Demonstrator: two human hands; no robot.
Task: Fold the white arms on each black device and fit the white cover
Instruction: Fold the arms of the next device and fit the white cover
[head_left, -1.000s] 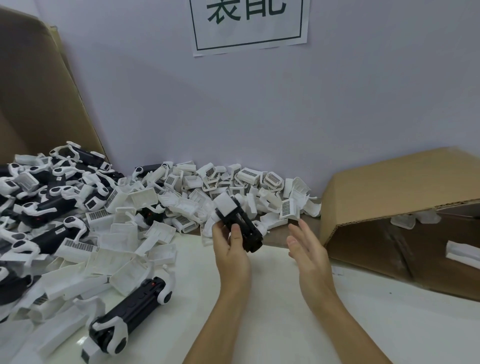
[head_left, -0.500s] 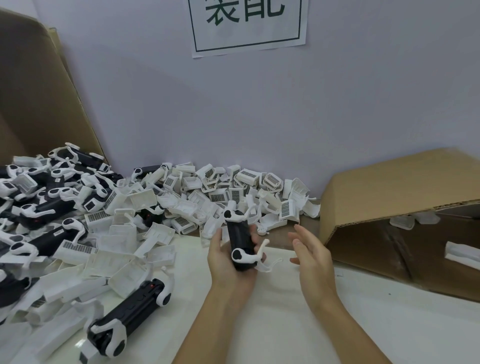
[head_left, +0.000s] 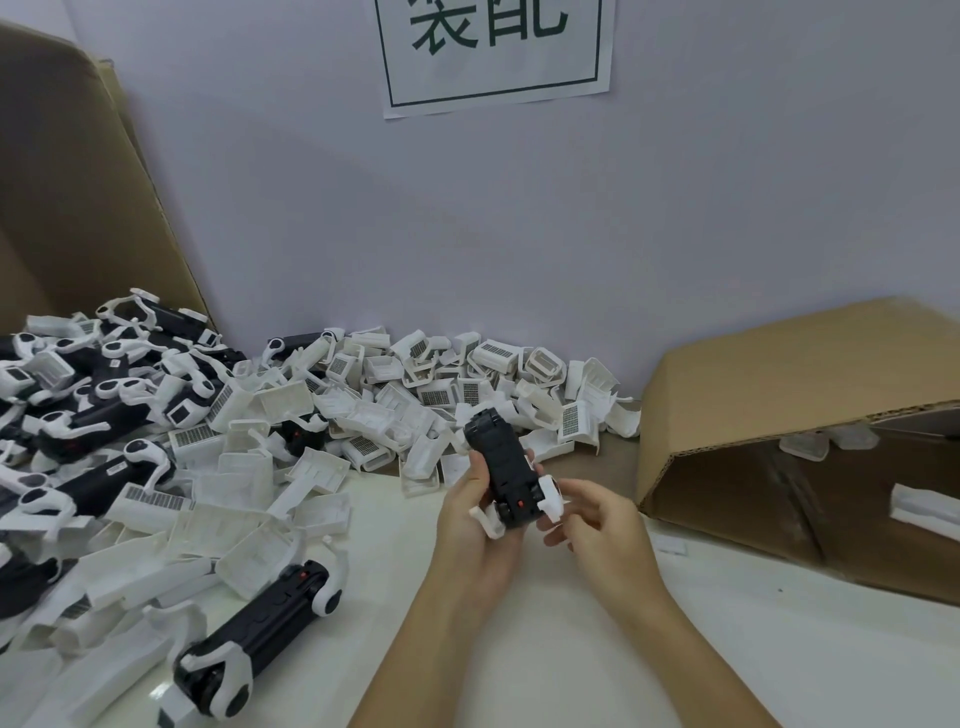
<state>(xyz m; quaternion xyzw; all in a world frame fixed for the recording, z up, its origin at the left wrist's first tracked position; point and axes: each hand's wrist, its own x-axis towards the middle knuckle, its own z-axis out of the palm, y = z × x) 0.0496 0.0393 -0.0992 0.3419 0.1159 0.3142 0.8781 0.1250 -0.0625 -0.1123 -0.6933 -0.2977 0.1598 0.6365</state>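
Now the left hand (head_left: 475, 512) is wrapping closed around the black device (head_left: 501, 470), just right of the pile of white covers (head_left: 291, 441), while the right hand's (head_left: 597, 525) fingers are pinching its white arm (head_left: 549, 498).

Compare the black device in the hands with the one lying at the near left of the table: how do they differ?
The held device is off the table, gripped by the left hand; the near-left device lies flat and untouched. The right hand touches a white arm on the held device, whereas nobody touches the near-left device's arms. Both are black with white arms and no cover.
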